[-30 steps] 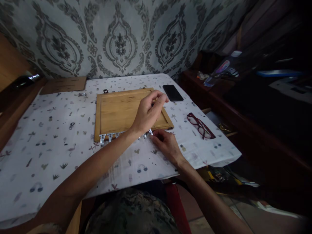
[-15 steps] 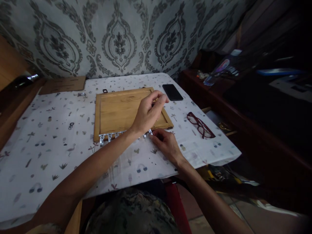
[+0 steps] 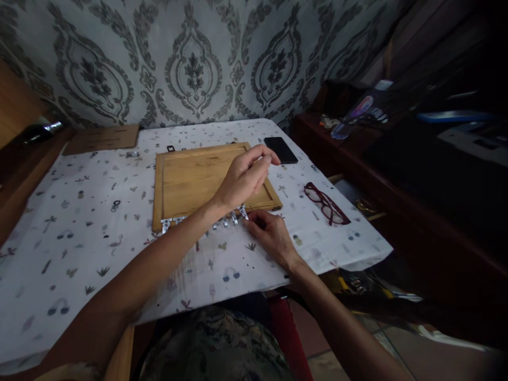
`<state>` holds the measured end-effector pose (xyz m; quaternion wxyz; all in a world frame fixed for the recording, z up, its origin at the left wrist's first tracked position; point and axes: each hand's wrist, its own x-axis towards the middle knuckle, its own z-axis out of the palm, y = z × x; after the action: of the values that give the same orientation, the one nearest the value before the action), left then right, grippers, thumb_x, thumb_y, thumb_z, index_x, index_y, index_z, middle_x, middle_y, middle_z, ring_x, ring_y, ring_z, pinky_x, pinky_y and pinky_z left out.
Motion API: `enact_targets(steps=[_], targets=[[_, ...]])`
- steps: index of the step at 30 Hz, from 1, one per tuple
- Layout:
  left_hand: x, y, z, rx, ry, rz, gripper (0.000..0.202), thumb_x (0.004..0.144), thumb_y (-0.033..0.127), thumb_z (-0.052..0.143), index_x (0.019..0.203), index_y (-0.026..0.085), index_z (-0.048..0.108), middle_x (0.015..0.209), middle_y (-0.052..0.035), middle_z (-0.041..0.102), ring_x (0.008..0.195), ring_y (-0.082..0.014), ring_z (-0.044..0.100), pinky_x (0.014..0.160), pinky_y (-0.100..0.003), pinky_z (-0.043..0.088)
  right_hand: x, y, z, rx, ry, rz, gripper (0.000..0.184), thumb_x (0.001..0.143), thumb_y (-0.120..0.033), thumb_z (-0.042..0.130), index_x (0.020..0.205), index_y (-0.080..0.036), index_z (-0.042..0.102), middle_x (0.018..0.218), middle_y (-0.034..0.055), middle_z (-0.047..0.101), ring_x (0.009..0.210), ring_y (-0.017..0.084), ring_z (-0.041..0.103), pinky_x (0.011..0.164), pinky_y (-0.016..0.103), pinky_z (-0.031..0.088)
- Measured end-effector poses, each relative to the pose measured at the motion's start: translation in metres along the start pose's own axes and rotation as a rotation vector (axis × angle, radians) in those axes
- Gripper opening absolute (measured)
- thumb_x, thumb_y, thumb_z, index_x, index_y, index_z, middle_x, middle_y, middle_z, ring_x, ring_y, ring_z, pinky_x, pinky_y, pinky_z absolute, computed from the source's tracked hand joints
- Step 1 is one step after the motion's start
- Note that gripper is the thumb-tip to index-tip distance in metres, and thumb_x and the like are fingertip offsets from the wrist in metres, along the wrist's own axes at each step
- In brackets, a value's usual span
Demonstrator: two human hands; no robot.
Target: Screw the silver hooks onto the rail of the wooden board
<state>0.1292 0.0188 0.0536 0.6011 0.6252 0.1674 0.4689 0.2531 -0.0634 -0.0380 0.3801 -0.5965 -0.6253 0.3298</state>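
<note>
A framed wooden panel [image 3: 186,177] lies flat on the table. Along its near edge runs a row of several small silver metal hooks [image 3: 166,225], partly hidden behind my left forearm. My right hand [image 3: 272,233] is closed at the near right corner, thumb and forefinger pinching the rightmost metal hook [image 3: 243,213]. Above the panel's right side hovers my left hand [image 3: 248,172], its fingers bent and drawn together. Whether something small sits between those fingertips is hidden.
A black phone [image 3: 281,150] and red-framed glasses [image 3: 326,204] lie right of the panel. Cardboard [image 3: 102,138] rests at the back left. A patterned cloth [image 3: 130,280] covers the table. On the dark furniture to the right stands a plastic bottle [image 3: 361,110].
My left hand has shifted slightly to the right over the panel, and its forearm now leaves more of the right-hand hooks visible. The right hand stays at the same hook.
</note>
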Motion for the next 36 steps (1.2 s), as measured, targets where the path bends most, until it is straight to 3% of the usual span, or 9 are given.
enact_targets(steps=[3,8,13,16,22,36], targets=[[0.005,0.003,-0.004,-0.008,-0.052,-0.069,0.01,0.094,0.023,0.047,0.091,0.02,0.055,0.042,0.0135,0.029,0.037,-0.0064,0.024,0.04,-0.018,0.024,0.0,-0.001,0.0,0.003,0.002,0.001,0.024,0.083,-0.042,0.061,0.073,-0.02,0.06,0.059,-0.0023,0.054,0.056,0.013,0.045,0.055,0.027,0.037],[0.014,0.008,-0.015,-0.038,-0.21,-0.188,0.019,0.086,0.014,0.043,0.098,0.018,0.058,0.042,0.0143,0.026,0.035,-0.0063,0.016,0.039,-0.017,0.02,0.0,-0.002,0.0,0.007,0.006,0.006,0.022,0.082,-0.041,0.062,0.074,-0.02,0.06,0.059,-0.002,0.054,0.056,0.014,0.046,0.056,0.027,0.037],[0.013,0.007,-0.011,-0.013,-0.297,-0.155,0.019,0.087,0.014,0.043,0.096,0.018,0.059,0.043,0.0131,0.028,0.037,-0.0068,0.021,0.041,-0.019,0.024,0.0,-0.002,-0.001,0.015,-0.002,0.009,0.024,0.083,-0.042,0.062,0.073,-0.021,0.059,0.06,-0.0019,0.054,0.056,0.013,0.046,0.056,0.027,0.038],[0.007,0.005,-0.007,0.026,-0.237,-0.082,0.015,0.088,0.014,0.047,0.094,0.018,0.06,0.043,0.0117,0.032,0.038,-0.007,0.025,0.042,-0.02,0.026,-0.001,-0.003,-0.001,0.013,-0.008,0.012,0.023,0.083,-0.041,0.06,0.073,-0.021,0.058,0.059,-0.0022,0.052,0.055,0.014,0.046,0.055,0.027,0.037],[0.0,0.009,-0.004,-0.052,0.077,-0.016,0.011,0.093,0.017,0.045,0.09,0.02,0.055,0.044,0.0129,0.029,0.036,-0.0064,0.024,0.04,-0.02,0.022,-0.001,-0.004,-0.001,0.005,-0.012,0.016,0.025,0.084,-0.044,0.061,0.074,-0.021,0.059,0.059,-0.0015,0.052,0.057,0.015,0.045,0.055,0.028,0.036],[-0.01,0.01,-0.003,-0.061,0.059,-0.004,0.009,0.093,0.02,0.049,0.089,0.021,0.057,0.043,0.0113,0.03,0.038,-0.0068,0.025,0.041,-0.021,0.023,-0.002,-0.004,-0.001,-0.001,-0.006,0.015,0.028,0.084,-0.045,0.062,0.073,-0.019,0.06,0.059,-0.0023,0.052,0.055,0.013,0.043,0.054,0.027,0.035]])
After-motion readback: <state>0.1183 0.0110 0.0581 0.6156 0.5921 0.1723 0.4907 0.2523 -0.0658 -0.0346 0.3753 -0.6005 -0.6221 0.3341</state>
